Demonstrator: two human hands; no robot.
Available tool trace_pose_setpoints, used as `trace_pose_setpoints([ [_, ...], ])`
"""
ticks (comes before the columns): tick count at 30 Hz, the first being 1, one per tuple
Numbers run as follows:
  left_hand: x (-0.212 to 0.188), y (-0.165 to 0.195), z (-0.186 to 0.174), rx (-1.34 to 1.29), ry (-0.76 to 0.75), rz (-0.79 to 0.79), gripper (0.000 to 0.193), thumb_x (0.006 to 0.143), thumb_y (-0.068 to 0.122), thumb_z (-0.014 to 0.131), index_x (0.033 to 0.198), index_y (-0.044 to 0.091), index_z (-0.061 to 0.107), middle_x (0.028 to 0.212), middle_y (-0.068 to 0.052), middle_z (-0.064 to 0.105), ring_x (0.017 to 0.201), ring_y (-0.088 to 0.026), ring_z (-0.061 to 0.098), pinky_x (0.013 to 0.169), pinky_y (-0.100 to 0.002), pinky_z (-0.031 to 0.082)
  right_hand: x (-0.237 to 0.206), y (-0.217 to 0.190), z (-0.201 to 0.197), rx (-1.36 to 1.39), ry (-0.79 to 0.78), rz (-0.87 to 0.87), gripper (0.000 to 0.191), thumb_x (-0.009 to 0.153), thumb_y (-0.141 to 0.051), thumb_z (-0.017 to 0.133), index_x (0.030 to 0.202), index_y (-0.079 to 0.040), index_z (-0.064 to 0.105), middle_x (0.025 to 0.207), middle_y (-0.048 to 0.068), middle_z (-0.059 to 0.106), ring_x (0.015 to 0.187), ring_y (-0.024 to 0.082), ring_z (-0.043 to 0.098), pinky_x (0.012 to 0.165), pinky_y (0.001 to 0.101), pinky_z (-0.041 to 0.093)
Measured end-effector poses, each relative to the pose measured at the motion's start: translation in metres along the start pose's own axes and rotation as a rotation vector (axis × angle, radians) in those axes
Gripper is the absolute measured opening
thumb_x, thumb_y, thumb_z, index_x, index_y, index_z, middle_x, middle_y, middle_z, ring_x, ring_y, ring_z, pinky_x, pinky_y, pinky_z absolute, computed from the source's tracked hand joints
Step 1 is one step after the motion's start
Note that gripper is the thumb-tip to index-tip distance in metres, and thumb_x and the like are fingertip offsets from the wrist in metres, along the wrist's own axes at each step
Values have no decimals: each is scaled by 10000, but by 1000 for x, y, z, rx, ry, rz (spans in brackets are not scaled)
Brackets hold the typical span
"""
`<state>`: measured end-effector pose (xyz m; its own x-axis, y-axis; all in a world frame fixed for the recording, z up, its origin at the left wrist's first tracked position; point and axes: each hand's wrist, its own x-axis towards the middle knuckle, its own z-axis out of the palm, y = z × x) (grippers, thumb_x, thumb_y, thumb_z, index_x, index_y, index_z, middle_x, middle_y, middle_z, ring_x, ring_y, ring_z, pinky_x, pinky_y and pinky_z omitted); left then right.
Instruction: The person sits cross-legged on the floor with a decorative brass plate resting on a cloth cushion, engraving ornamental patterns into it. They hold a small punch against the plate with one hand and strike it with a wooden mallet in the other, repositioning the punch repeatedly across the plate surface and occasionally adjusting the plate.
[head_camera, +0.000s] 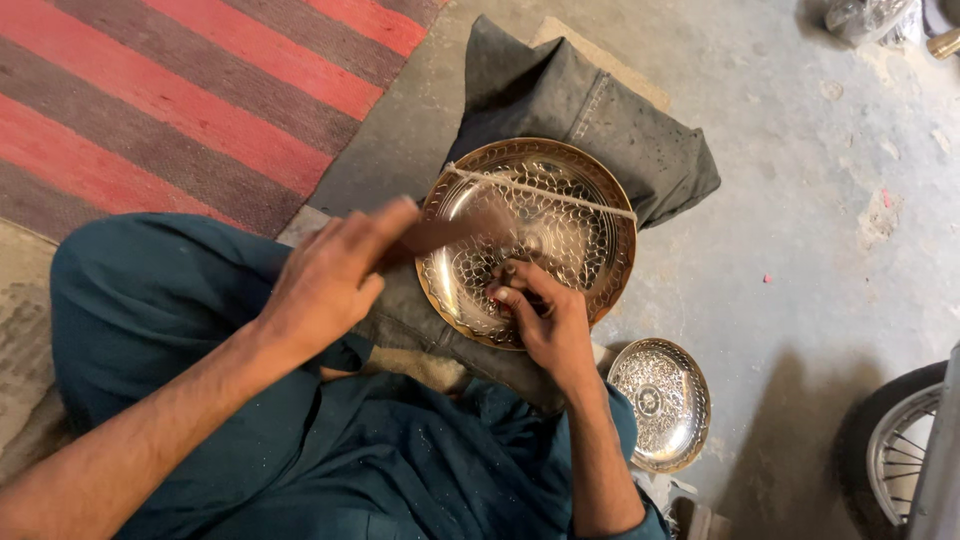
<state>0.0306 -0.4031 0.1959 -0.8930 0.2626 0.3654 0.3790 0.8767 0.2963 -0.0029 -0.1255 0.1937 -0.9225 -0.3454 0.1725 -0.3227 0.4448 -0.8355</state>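
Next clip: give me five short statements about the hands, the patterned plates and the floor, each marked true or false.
1. The large brass plate rests on a grey cushion. True.
2. The right hand is lifted clear of that plate. False: its fingers press on the plate's surface.
3. The left hand holds a blurred tool. True.
4. The small silver plate is stacked on the large one. False: it lies apart on the floor.
5. A string crosses the large plate. True.
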Motion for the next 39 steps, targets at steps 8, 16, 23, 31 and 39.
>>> trace_pose_setpoints([
  [8, 4, 2, -5, -509, 81, -107, 825, 794, 11, 655, 1551, 173, 369, 1263, -145, 581, 1148, -346, 579, 936, -452, 482, -1, -1, 7, 15, 117, 63, 295, 905, -55, 747, 1197, -29, 713, 905, 51, 773, 818, 87, 703, 744, 265, 577],
  [16, -2, 1, -12, -122, 93, -67, 755, 794, 58, 691, 1510, 167, 478, 1101, -96, 620, 1028, -334, 600, 959, -480, 470, 0, 7, 3, -9, 12, -38, 251, 925, -51, 742, 1172, -20, 714, 956, 73, 792, 848, 95, 715, 762, 265, 568],
  [23, -20, 1, -18, 41, -184, -172, 764, 828, 48, 671, 1534, 211, 430, 1161, -106, 634, 1073, -318, 621, 916, -482, 488, 10, 8, -6, 263, 71, -78, 50, 992, -70, 663, 1020, -30, 676, 1027, 79, 769, 882, 167, 747, 755, 307, 607],
  [31, -125, -33, -42, -411, -893, -546, 899, 781, 205, 738, 1580, 232, 327, 1300, -133, 661, 1204, -259, 687, 999, -347, 556, -27, 9, -59, 764, 376, -26, 204, 1030, -45, 613, 1226, 8, 594, 981, 100, 666, 951, 211, 687, 922, 371, 605],
  [39, -149, -29, -31, -422, -409, -139, 410, 869, 298, 725, 1239, 138, 648, 1179, -112, 710, 1150, -361, 635, 928, -449, 504, -37, 17, -74, 661, 387, 67, 257, 1030, 0, 604, 1281, 52, 590, 984, 135, 713, 938, 221, 709, 864, 349, 573],
])
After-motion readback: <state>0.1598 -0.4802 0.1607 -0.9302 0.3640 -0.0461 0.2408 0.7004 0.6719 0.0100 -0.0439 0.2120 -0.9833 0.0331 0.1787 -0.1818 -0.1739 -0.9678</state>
